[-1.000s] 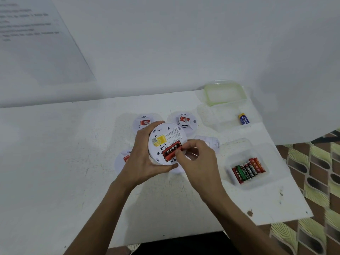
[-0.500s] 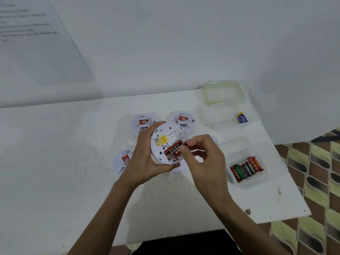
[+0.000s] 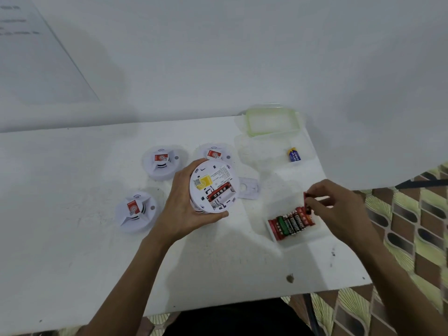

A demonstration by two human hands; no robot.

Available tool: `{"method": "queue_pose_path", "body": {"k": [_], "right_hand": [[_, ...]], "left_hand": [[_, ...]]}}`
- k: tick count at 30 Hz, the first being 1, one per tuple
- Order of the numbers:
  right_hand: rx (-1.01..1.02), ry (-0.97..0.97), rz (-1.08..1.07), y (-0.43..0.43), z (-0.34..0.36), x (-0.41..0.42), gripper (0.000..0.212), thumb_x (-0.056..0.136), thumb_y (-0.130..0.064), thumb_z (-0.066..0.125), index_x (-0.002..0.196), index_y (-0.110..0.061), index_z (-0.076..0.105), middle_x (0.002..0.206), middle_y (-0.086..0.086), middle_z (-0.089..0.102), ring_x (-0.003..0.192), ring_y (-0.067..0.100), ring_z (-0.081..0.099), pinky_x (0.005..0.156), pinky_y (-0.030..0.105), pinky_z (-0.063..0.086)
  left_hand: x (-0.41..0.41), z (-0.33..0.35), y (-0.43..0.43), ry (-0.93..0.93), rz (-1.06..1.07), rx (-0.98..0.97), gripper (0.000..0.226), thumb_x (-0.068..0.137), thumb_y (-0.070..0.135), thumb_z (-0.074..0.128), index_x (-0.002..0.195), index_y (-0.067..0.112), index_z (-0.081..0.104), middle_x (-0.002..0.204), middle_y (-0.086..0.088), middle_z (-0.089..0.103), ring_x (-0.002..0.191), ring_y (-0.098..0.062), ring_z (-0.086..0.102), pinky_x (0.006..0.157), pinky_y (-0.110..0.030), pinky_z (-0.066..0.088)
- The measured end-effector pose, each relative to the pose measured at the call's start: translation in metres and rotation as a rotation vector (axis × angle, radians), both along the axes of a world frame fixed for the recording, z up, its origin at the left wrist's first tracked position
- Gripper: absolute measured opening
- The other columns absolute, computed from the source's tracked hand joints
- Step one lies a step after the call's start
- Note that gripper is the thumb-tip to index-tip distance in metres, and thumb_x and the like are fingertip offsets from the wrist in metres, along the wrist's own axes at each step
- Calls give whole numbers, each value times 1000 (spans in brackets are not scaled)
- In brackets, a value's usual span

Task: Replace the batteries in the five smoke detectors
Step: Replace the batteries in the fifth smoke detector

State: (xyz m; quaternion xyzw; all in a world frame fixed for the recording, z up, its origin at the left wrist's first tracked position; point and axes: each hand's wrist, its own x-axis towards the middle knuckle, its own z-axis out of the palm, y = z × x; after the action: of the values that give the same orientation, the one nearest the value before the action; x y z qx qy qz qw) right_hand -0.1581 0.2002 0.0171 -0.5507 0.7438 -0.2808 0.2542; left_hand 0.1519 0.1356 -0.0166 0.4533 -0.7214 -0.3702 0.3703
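My left hand (image 3: 185, 206) grips a white round smoke detector (image 3: 214, 187) with its back turned up; its battery bay shows one red battery (image 3: 219, 194). My right hand (image 3: 335, 208) pinches a red battery (image 3: 306, 201) just above a clear box (image 3: 294, 240) that holds several red, green and black batteries. Three other white detectors lie face up on the white table: one at the back left (image 3: 161, 162), one behind the held unit (image 3: 215, 152), one at the front left (image 3: 135, 210).
A small white cover plate (image 3: 249, 187) lies right of the held detector. At the back right a second clear box (image 3: 266, 154) holds a blue battery (image 3: 293, 154), with a green-rimmed lid (image 3: 271, 121) behind it. The table's right edge (image 3: 344, 229) drops to a patterned floor.
My right hand has left the detector's battery bay and moved right to the battery box with a red battery pinched in it. The bay went from two batteries to one.
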Motion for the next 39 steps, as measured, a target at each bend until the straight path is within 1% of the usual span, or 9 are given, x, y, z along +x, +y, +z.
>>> {"method": "queue_pose_path", "body": {"k": [3, 6, 11, 16, 22, 27, 32, 35, 39], "right_hand": [[103, -12, 92, 2, -13, -9, 13, 85, -15, 73, 85, -24, 64, 84, -11, 71, 67, -1, 67, 56, 11, 50], [180, -61, 214, 3, -26, 1, 15, 83, -19, 75, 88, -26, 62, 81, -14, 69, 70, -5, 65, 60, 7, 50], [173, -59, 351, -2, -45, 22, 10, 82, -23, 75, 88, -23, 66, 86, -6, 71, 77, 8, 65, 68, 18, 53], [189, -50, 400, -3, -47, 19, 10, 88, -18, 68, 98, -18, 68, 93, -2, 71, 82, 10, 66, 74, 23, 55], [73, -99, 385, -3, -35, 7, 6, 91, -15, 63, 91, -19, 67, 80, -15, 66, 73, 1, 63, 65, 7, 45], [-165, -172, 390, -6, -3, 23, 8, 91, -16, 64, 94, -22, 68, 85, -11, 67, 77, 6, 63, 67, 14, 51], [-425, 51, 655, -11, 4, 40, 14, 90, -23, 62, 101, -22, 71, 96, -6, 58, 86, 11, 52, 72, 22, 44], [-481, 182, 810, -15, 4, 43, 14, 89, -15, 62, 97, -22, 71, 97, 0, 54, 84, 12, 42, 71, 26, 39], [-509, 350, 959, -24, 11, 38, 22, 84, -9, 61, 97, -25, 69, 97, 4, 54, 79, 22, 48, 67, 38, 43]], "left_hand": [[-15, 1, 5, 6, 10, 6, 100, 54, 47, 84, 136, 44, 27, 135, 20, 39, 129, -14, 40, 102, -17, 37], [-29, 1, 11, -1, 24, 30, 102, 52, 48, 85, 136, 42, 28, 136, 15, 40, 129, -14, 40, 103, -23, 38], [-44, -4, 19, 1, 41, 48, 104, 52, 46, 87, 138, 38, 30, 139, 9, 39, 131, -17, 39, 105, -34, 41], [-56, -6, 26, -25, 66, 33, 99, 52, 53, 83, 134, 43, 29, 136, 20, 39, 128, -12, 40, 101, -11, 34], [-62, -8, 31, -48, 57, -3, 97, 55, 55, 81, 136, 41, 28, 137, 18, 38, 128, -9, 40, 102, -12, 32], [-67, -6, 33, -55, 55, -10, 96, 57, 65, 75, 137, 41, 28, 139, 20, 37, 128, -5, 39, 102, -6, 28], [-74, 1, 35, -82, 48, -30, 91, 59, 77, 67, 135, 47, 28, 137, 25, 39, 128, -8, 41, 104, -16, 30], [-80, 14, 38, -56, 25, 5, 79, 58, 85, 58, 127, 66, 26, 129, 45, 37, 124, 10, 39, 101, -6, 27], [-86, 31, 45, -24, -29, 127, 63, 51, 94, 49, 109, 83, 27, 113, 60, 36, 109, 29, 37, 91, 4, 28]]}}
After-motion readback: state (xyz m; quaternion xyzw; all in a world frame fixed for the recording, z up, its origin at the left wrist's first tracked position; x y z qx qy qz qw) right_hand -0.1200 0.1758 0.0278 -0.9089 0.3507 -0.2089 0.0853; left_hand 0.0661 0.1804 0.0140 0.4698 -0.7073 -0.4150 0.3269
